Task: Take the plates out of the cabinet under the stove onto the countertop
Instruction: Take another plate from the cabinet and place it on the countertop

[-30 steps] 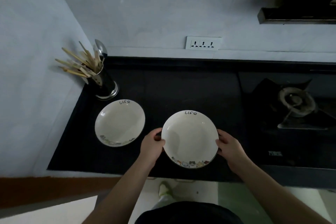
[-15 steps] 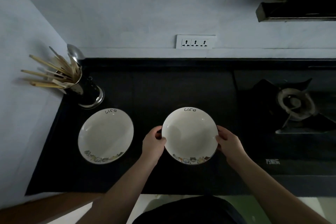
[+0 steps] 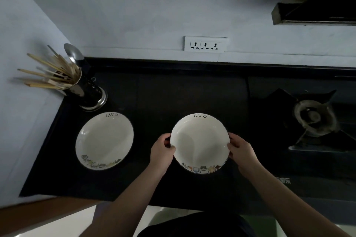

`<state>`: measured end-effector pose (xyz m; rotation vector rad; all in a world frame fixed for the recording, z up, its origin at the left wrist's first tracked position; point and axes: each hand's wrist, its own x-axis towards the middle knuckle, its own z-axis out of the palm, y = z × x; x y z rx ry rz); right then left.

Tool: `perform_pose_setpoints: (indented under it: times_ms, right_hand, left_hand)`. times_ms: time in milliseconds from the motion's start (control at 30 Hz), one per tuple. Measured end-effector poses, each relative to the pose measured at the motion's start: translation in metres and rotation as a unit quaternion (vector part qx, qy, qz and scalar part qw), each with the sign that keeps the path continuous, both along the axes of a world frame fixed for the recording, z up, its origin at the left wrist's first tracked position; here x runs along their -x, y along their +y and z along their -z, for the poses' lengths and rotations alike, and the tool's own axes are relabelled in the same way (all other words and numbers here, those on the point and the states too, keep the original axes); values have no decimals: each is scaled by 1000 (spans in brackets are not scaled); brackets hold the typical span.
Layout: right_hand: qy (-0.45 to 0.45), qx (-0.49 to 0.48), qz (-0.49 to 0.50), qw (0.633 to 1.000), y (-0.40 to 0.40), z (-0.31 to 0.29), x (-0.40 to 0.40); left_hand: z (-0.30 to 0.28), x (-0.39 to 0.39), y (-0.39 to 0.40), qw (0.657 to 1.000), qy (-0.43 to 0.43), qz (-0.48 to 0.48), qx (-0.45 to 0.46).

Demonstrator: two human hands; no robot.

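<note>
1 round white ceramic plate with cartoon cats on its rim [image 3: 104,141] already lies on the black stone table [image 3: 163,92], left of centre. A 2nd matching plate [image 3: 200,143] is gripped at opposite edges by the left hand [image 3: 161,152] and right hand [image 3: 241,152]; whether it rests on the table is unclear. The cabinet under the stove is out of view, so any remaining plates are unknown.

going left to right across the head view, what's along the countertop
utensil holder → plate lying on the counter → left hand → held plate → right hand → stove burner
</note>
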<state>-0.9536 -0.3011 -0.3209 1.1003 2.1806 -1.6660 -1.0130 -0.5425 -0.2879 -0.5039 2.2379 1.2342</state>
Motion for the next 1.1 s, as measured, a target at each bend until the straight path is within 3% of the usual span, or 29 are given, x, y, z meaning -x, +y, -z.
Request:
perform_pose_setpoints:
  times_ms: [667,833,1100]
  right_hand:
    - [-31,-109,-62,992,32,6,-10]
    - [-38,-136,-70,988,31,2,-9]
    - [-5,-221,-116,968,23,-27,-4]
  left_hand:
    - [3,-5,19,996,43,64,39]
    - [-1,-3,18,998,10,56,17]
    - [-28,-4,1,977,84,134,144]
